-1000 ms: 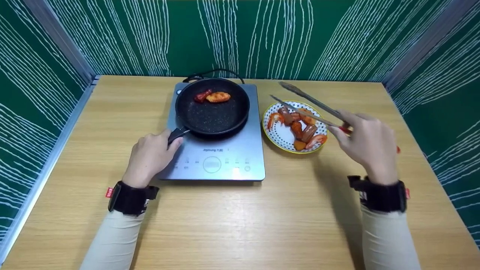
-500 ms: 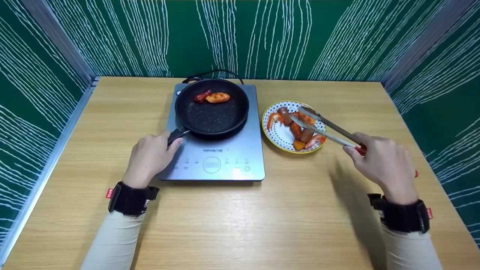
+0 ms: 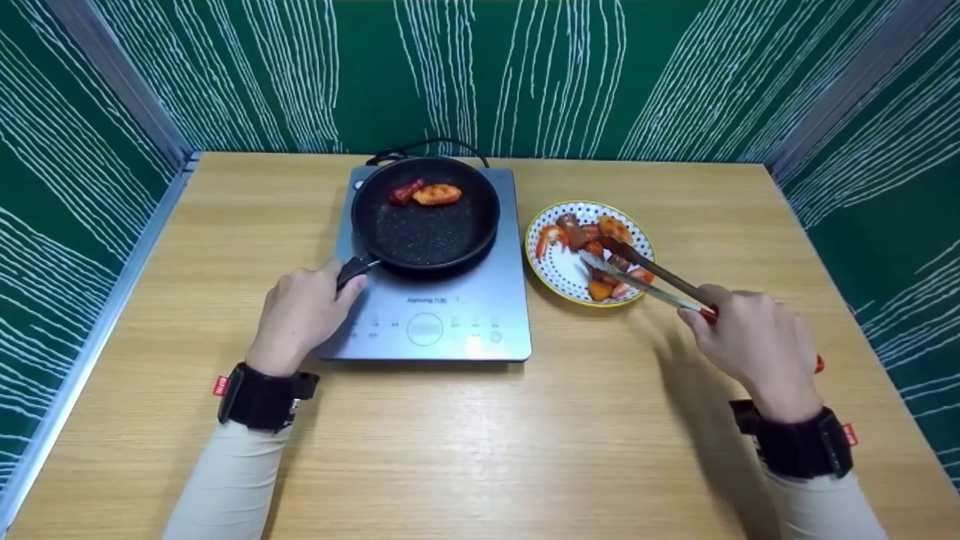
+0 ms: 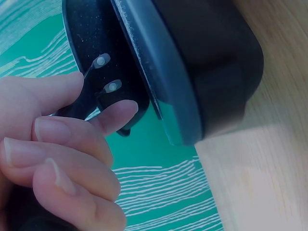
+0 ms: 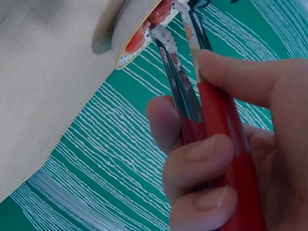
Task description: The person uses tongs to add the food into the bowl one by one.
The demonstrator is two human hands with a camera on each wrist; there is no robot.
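In the head view my left hand (image 3: pixel 296 319) grips the black handle (image 3: pixel 354 271) of a frying pan (image 3: pixel 424 236). A dark red piece (image 3: pixel 403 193) and an orange-brown piece like a chicken wing (image 3: pixel 437 196) lie at the pan's back. My right hand (image 3: pixel 757 345) holds metal tongs (image 3: pixel 669 277) by their red handles (image 5: pixel 216 113). The spread tong tips are over the middle of a dotted plate (image 3: pixel 551 274) with a yellow rim. On it lie a shrimp (image 3: pixel 553 237), an orange chunk (image 3: pixel 599 290) and several brown-red pieces. Whether the tips touch any piece, I cannot tell.
Under the pan is a silver induction cooker (image 3: pixel 465 322), with a black cable (image 3: pixel 442 140) behind it. The plate stands just right of the cooker on a wooden table (image 3: pixel 480 442). Green panels with white lines (image 3: pixel 525 82) enclose the back and sides.
The tongs came down from above the plate, and their tips moved from its back right to its middle. My left hand and the pan stay put.
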